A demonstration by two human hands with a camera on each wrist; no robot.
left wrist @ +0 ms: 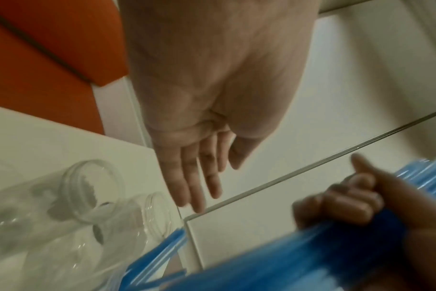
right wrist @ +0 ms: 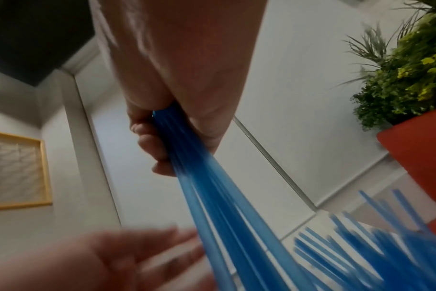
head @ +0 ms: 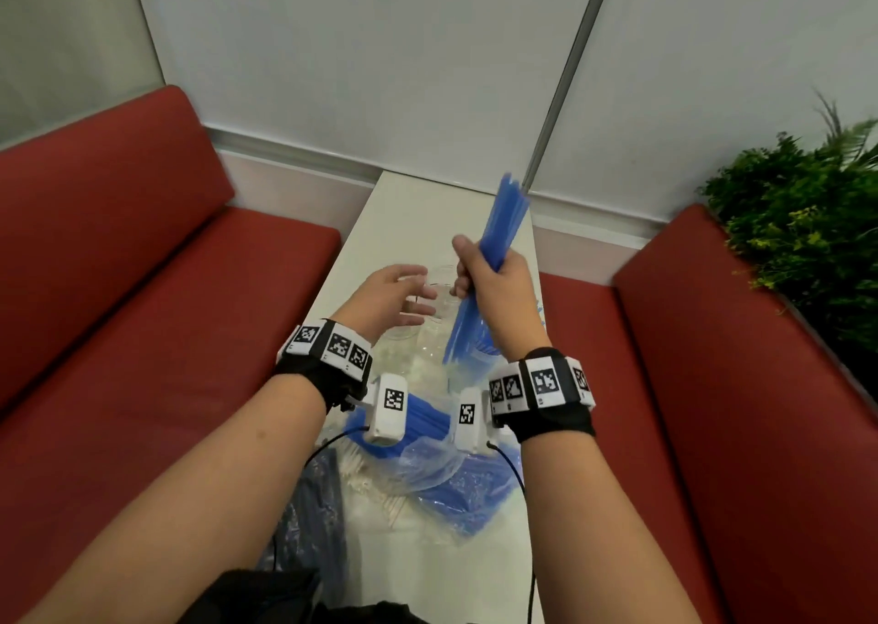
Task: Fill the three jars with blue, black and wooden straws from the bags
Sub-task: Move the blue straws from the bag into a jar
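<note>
Narrow white table (head: 404, 210) between red benches (head: 142, 267), white wall behind

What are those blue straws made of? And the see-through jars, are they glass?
The thin blue straws gripped in the right hand look like smooth, slightly see-through plastic: light glows through them and they fan out springily. The clear round jars have shiny highlights and ridged necks; that fits glass or hard clear plastic, and the blurred pictures cannot settle which.
</note>
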